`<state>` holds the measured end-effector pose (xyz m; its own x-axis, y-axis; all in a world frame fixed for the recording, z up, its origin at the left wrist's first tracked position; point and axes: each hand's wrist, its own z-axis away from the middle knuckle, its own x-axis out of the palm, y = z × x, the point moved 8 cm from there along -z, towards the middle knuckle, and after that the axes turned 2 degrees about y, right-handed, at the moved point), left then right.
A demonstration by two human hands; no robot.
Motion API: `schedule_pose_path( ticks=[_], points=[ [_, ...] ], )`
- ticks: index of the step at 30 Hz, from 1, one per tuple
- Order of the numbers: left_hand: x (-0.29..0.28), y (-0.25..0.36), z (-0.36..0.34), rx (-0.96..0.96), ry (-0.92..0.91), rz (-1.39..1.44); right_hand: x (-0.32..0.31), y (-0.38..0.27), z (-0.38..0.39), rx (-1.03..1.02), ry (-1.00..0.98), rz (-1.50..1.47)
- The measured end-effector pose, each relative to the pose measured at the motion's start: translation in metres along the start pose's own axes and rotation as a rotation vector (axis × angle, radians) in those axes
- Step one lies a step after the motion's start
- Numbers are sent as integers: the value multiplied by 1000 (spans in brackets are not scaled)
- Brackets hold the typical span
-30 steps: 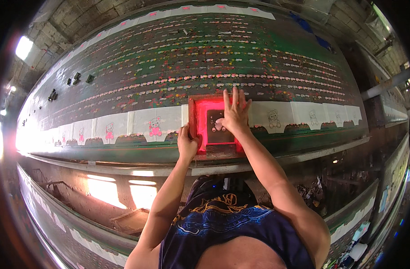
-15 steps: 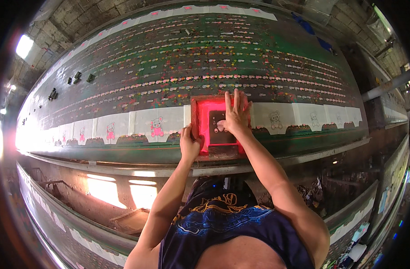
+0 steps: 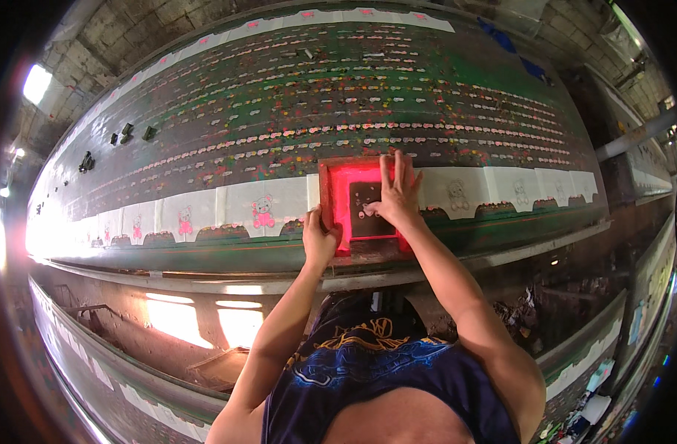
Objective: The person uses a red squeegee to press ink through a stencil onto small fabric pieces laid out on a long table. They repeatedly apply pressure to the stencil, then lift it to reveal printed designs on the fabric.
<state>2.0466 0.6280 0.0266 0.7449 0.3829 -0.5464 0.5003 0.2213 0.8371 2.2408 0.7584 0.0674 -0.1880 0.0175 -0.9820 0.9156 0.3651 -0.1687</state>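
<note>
A screen printing frame (image 3: 324, 194) lies on the near edge of the long table, its inner border smeared bright pink around a dark mesh window (image 3: 364, 194). My left hand (image 3: 318, 235) is closed on the frame's left side near the front corner. Over the frame's far right part, my right hand (image 3: 400, 194) is spread with its fingers stretched out, and its thumb reaches over the mesh. To the left, white cloth pieces carry a pink and grey teddy bear print (image 3: 263, 212). On the right, a cloth piece shows a bear in grey outline only (image 3: 457, 195).
The dark green table (image 3: 279, 159) is speckled with paint and rows of small pale marks. Several small dark objects (image 3: 126, 134) lie at its far left. Blue cloth (image 3: 499, 35) rests at the far right. Behind me is another table (image 3: 123, 362) with white pieces.
My right hand has shifted slightly to the right over the frame, its fingers a little further apart. The left hand keeps its hold. The whole view has drifted a little.
</note>
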Motion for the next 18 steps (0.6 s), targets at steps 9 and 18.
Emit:
schedule_pose_path(
  ticks=[9, 18],
  points=[
    [5, -5, -1, 41, -12, 8, -25, -9, 19, 64, 116, -182],
    [5, 0, -1, 87, 37, 58, -52, -29, 124, -227, -103, -569]
  ],
)
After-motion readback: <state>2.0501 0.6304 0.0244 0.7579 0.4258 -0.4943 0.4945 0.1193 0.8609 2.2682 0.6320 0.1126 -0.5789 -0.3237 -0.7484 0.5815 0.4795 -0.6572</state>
